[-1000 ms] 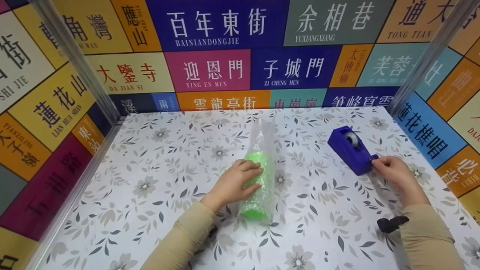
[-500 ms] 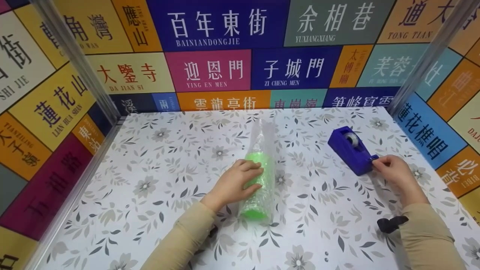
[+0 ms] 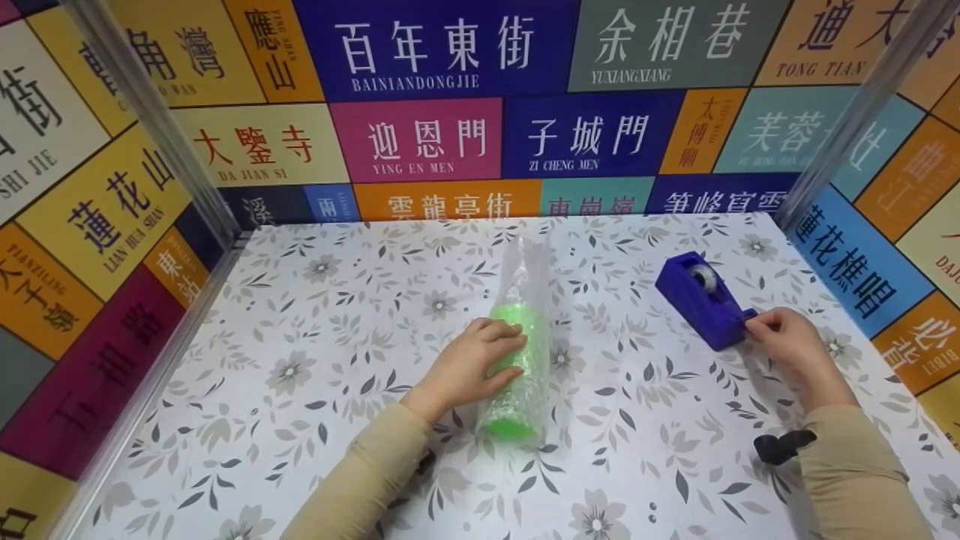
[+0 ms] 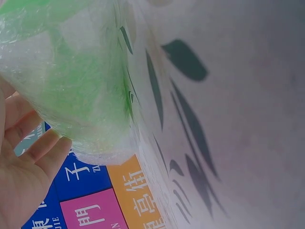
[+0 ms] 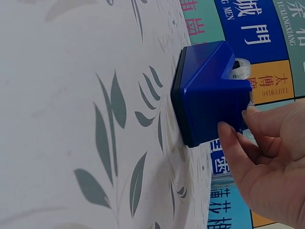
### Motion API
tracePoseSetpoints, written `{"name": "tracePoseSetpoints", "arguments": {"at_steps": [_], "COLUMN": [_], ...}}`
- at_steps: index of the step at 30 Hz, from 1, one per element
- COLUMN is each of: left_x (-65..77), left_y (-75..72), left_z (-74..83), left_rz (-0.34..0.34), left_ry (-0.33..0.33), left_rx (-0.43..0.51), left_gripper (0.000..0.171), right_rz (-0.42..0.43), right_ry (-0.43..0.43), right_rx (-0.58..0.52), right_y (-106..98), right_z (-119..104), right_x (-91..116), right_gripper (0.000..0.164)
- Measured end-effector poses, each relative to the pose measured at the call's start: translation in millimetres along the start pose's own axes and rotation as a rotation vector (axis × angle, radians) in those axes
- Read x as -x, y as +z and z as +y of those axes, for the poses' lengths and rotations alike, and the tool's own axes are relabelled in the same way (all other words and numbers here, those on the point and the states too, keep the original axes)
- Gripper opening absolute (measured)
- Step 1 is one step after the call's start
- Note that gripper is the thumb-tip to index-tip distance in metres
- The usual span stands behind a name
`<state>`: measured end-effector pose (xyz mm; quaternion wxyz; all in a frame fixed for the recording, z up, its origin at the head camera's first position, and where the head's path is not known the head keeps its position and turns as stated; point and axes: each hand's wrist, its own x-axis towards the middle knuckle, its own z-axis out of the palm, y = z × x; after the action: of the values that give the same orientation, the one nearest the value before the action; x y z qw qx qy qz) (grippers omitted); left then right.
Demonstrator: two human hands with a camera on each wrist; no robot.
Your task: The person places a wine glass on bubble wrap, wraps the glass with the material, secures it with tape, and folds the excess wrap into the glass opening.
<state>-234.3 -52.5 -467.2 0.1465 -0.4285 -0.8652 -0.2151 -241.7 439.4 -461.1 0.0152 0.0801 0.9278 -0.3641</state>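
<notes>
Right hand [image 3: 787, 345]: grip narrow, thumb and fingertips [image 5: 228, 131] pinched at the cutter end of the blue tape dispenser [image 3: 703, 300]; whether a tape end sits between them, impossible to tell. Dispenser flat on the floral-patterned surface [image 3: 315, 352], right of centre, clear tape roll [image 3: 703, 276] seated in its top, near the right-hand wall.

Left hand [image 3: 471, 364]: grip loose and wide, palm and curved fingers [image 4: 45, 148] laid over the green cylinder wrapped in bubble wrap [image 3: 516, 360], pressing it down against the surface. Cylinder lying on its side at the middle of the surface, long axis running away from the person; spare clear wrap [image 3: 525, 274] sticking out past its far end. In the left wrist view, green showing through the bubbled film, touching the surface below.

Cylinder and dispenser well apart. Beige sleeves [image 3: 360, 480] on both forearms, a black strap [image 3: 784, 446] at the right wrist. Walls [image 3: 442, 142] of coloured panels with Chinese street names enclosing the surface on three sides.
</notes>
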Motion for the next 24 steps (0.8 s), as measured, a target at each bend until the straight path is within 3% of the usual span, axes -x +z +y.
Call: {"name": "tracePoseSetpoints", "arguments": {"at_steps": [11,24], "left_x": [0.1,-0.4], "left_y": [-0.4,-0.8], "left_z": [0.4,0.7], "left_rz": [-0.012,-0.022], "left_ry": [-0.011,-0.016], "left_rx": [0.018,0.011], "left_gripper": [0.044,0.047], "right_rz": [0.023,-0.014], "right_ry": [-0.044,0.055], "right_rx": [0.016,-0.085], "right_y": [-3.1,-3.4], "right_z": [6.7,8.7], "right_x": [0.9,9.5], "right_gripper": [0.03,0.04]}}
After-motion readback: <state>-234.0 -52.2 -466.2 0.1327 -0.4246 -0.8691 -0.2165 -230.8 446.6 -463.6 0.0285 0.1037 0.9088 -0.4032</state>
